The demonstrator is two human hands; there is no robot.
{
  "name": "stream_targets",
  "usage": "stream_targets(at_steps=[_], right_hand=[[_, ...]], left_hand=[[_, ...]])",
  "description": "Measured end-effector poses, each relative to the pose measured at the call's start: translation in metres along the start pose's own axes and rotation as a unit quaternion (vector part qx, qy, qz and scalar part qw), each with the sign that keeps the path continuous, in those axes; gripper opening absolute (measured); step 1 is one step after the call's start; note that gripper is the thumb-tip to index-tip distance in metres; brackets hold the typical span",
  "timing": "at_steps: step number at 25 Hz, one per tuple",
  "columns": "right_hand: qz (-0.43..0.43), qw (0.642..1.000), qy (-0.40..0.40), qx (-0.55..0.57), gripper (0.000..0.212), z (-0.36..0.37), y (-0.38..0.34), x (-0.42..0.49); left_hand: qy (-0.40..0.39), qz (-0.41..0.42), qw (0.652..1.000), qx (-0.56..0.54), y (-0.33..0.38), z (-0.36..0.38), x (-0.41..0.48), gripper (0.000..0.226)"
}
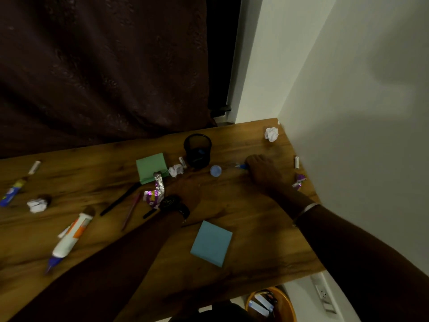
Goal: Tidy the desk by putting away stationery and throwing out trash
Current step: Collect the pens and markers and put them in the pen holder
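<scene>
1. At the bottom right of the frame, below the tabletop (243,228) edge, stands an orange bin (285,305) with some items inside.
2. A blue sticky pad (211,243) lies flat near the front edge, lower centre. At lower left lies a white glue tube (69,238) with a purple tip.
3. The left hand (185,190), with a dark watch on its wrist, reaches in at mid-frame. It is dark and blurred, so I cannot tell how its fingers lie.
4. Just left of that wrist lie a silver-purple foil wrapper (155,191), a black pen (120,201) and a pink pencil (131,211).
5. Right of centre, the right hand (264,173) is down on the tabletop, its fingers curled over a blue pen (241,166) whose tip sticks out to the left.
6. A round blue cap (216,170) lies just left of that tip. A purple wrapper (299,181) lies by the wall at right.
7. Farther back are a green sticky pad (152,168), a paper ball (175,170) and a black mesh pen cup (197,151), upright.
8. Another crumpled paper (271,134) sits in the far right corner.
</scene>
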State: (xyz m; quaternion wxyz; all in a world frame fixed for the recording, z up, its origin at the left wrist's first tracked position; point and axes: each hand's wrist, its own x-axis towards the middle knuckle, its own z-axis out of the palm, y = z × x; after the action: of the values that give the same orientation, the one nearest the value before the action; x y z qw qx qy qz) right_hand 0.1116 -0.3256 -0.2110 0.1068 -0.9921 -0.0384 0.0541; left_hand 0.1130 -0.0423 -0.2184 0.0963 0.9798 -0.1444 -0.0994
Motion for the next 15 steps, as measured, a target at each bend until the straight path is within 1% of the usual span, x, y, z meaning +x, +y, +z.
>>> stream_targets(at_steps=[1, 2, 3, 4, 5, 6, 7, 8, 10, 11, 12, 14, 15], right_hand=[[-0.015, 0.999, 0.010, 0.032, 0.026, 0.003, -0.011, -0.005], [-0.039, 0.998, 0.021, 0.047, 0.033, 0.012, -0.021, -0.010], [-0.061, 0.997, 0.014, 0.054, 0.041, 0.017, -0.034, -0.015], [-0.092, 0.994, 0.017, 0.062, 0.048, 0.024, -0.043, -0.020], [-0.116, 0.991, 0.017, 0.072, 0.053, 0.029, -0.054, -0.023], [-0.145, 0.987, 0.008, 0.068, 0.053, 0.036, -0.063, -0.024], [-0.148, 0.987, -0.016, 0.064, 0.051, 0.034, -0.079, -0.025], [-0.144, 0.987, -0.036, 0.054, 0.049, 0.035, -0.091, -0.022], [-0.140, 0.989, -0.027, 0.041, 0.048, 0.040, -0.113, -0.015], [-0.135, 0.989, -0.017, 0.052, 0.046, 0.041, -0.123, -0.012], [-0.134, 0.988, 0.007, 0.072, 0.045, 0.044, -0.130, -0.010], [-0.116, 0.982, 0.038, 0.146, 0.057, 0.042, -0.148, -0.006], [-0.114, 0.976, 0.054, 0.177, 0.059, 0.043, -0.155, -0.005]], left_hand=[[0.022, -0.005, 1.000, -0.017, -0.009, -0.001, -0.003, 0.036], [0.061, -0.021, 0.998, -0.003, -0.022, 0.004, -0.007, 0.036], [0.066, -0.035, 0.997, 0.019, -0.033, 0.006, -0.015, 0.037], [0.032, -0.051, 0.998, 0.035, -0.042, 0.005, -0.025, 0.041], [0.026, -0.054, 0.997, 0.051, -0.050, 0.003, -0.032, 0.045], [0.033, -0.062, 0.995, 0.073, -0.053, 0.000, -0.036, 0.047], [0.054, -0.060, 0.992, 0.096, -0.059, 0.002, -0.040, 0.047], [0.046, -0.070, 0.991, 0.107, -0.061, 0.000, -0.041, 0.044], [0.057, -0.073, 0.990, 0.110, -0.065, 0.004, -0.043, 0.037], [0.067, -0.055, 0.990, 0.111, -0.065, 0.007, -0.042, 0.036], [0.055, -0.055, 0.992, 0.097, -0.062, 0.002, -0.042, 0.041], [0.061, -0.069, 0.995, 0.029, -0.056, -0.007, -0.042, 0.059], [0.095, -0.078, 0.992, -0.024, -0.054, -0.010, -0.042, 0.062]])
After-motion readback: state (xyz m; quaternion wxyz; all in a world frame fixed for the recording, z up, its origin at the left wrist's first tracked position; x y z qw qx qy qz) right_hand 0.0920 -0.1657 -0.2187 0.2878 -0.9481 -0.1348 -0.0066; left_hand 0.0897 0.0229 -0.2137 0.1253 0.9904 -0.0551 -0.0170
